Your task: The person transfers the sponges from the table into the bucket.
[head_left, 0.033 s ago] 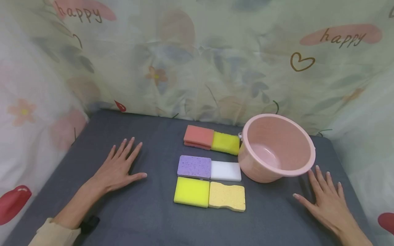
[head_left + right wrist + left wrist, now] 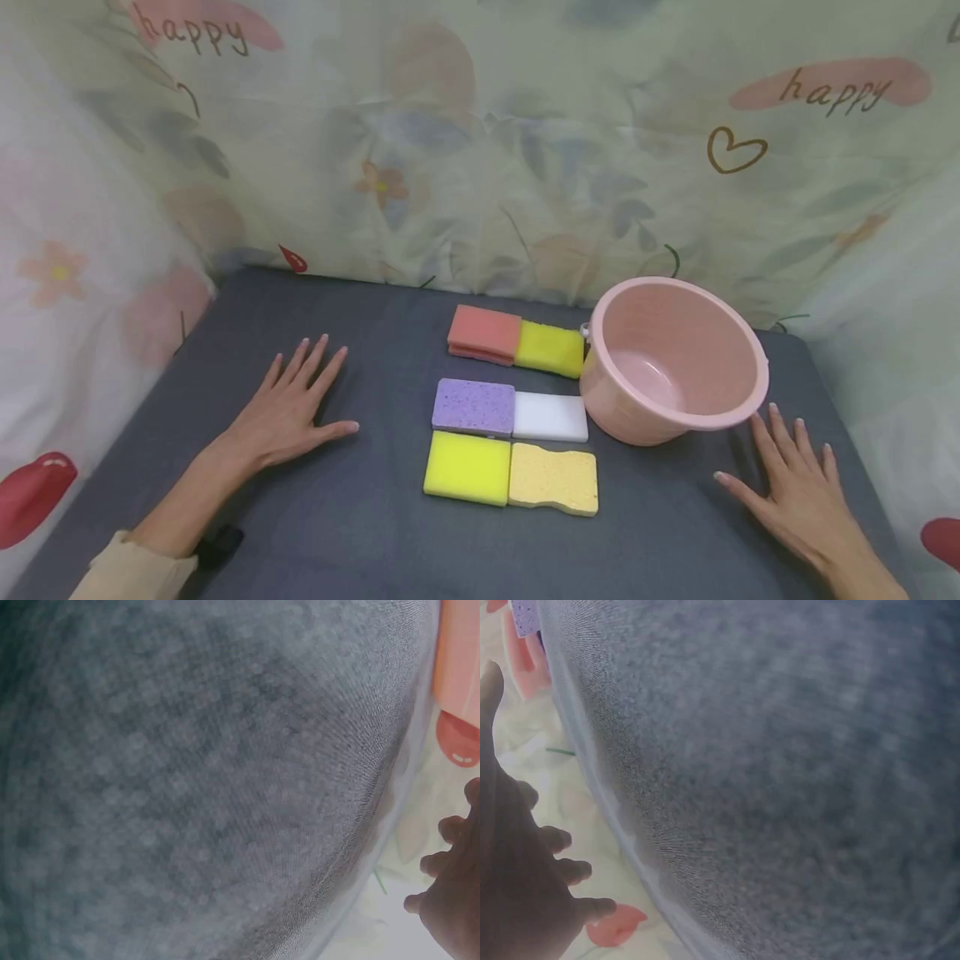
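Note:
My left hand (image 2: 281, 417) rests palm down with spread fingers on the dark grey cloth, left of the sponges. On the right, my other hand (image 2: 798, 492) lies flat too, its fingertips close to the pink bucket (image 2: 637, 417). Several sponges sit in three paired rows left of the bucket. At the back are a red sponge (image 2: 486, 329) and a yellow-green one (image 2: 550, 348). The middle row has a purple sponge (image 2: 474, 406) beside a white one (image 2: 551, 417). In front, a bright yellow sponge (image 2: 467, 468) adjoins a pale yellow wavy-edged sponge (image 2: 553, 477). Neither hand holds anything.
The grey cloth (image 2: 360, 533) covers the table. A printed curtain (image 2: 480, 167) hangs right behind its back edge, and more fabric closes off both sides. A dark band (image 2: 219, 546) shows at my left wrist. The bucket stands upright near the back right corner.

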`<action>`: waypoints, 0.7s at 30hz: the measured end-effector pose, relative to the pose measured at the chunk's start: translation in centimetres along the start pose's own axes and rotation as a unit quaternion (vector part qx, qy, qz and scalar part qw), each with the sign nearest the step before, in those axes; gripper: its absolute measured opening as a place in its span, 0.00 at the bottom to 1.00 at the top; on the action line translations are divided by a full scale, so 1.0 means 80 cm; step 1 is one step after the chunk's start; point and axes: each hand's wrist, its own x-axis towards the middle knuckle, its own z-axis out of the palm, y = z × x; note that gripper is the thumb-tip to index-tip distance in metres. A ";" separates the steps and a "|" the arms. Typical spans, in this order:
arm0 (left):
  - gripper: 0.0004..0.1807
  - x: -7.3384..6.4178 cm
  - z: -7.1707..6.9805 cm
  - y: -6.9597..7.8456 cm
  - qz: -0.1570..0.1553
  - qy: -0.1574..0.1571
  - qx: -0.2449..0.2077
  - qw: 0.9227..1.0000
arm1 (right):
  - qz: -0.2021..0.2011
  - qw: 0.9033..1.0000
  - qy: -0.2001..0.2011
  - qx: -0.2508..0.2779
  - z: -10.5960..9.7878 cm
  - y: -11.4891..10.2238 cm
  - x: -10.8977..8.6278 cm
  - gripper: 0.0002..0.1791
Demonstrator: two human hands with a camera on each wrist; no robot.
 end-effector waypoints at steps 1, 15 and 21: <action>0.60 0.000 0.000 0.000 0.001 0.000 -0.001 1.000 | -0.003 1.000 0.003 0.003 0.001 0.002 0.000 0.59; 0.61 0.029 -0.004 0.012 0.014 -0.002 -0.012 1.000 | -0.048 0.990 0.099 0.093 -0.031 -0.004 0.001 0.47; 0.60 0.066 -0.005 0.023 0.035 -0.023 -0.041 0.998 | -0.030 0.980 0.120 0.158 -0.058 -0.023 0.012 0.45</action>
